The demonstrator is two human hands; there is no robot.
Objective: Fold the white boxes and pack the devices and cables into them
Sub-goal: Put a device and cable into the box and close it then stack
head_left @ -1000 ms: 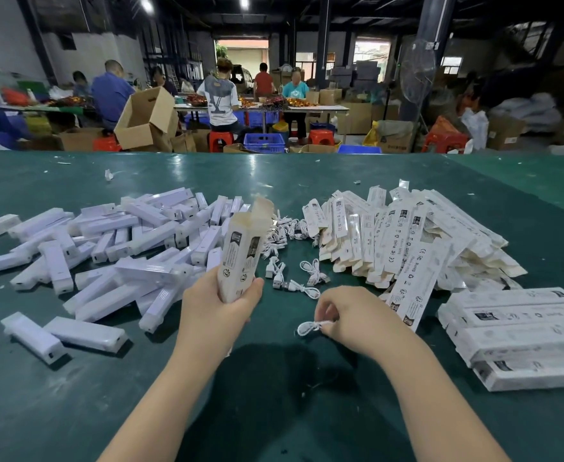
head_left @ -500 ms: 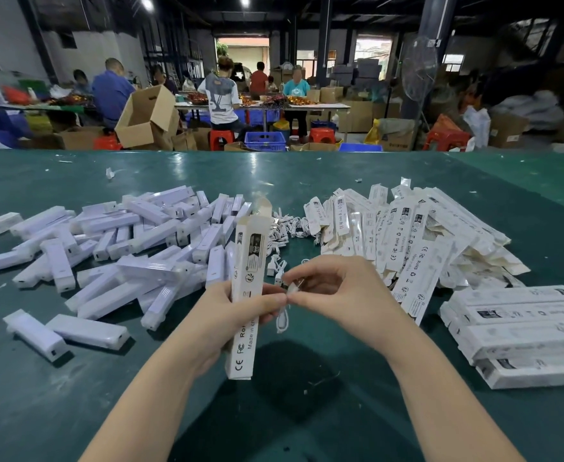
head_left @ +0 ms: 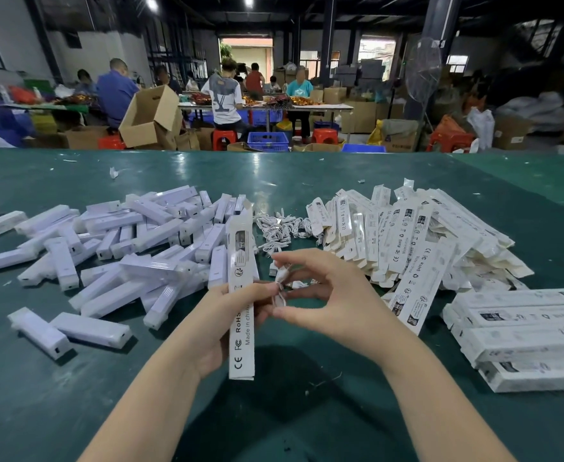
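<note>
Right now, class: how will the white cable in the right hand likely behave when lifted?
Probably floppy: the cable droops in loops from the right hand. Likely light, since fingertips alone pinch it. Unlikely to roll.

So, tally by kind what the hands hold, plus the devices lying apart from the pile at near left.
box, in the left hand: 1
cable, pinched by the right hand: 1
devices lying apart: 2
Total: 4
</note>
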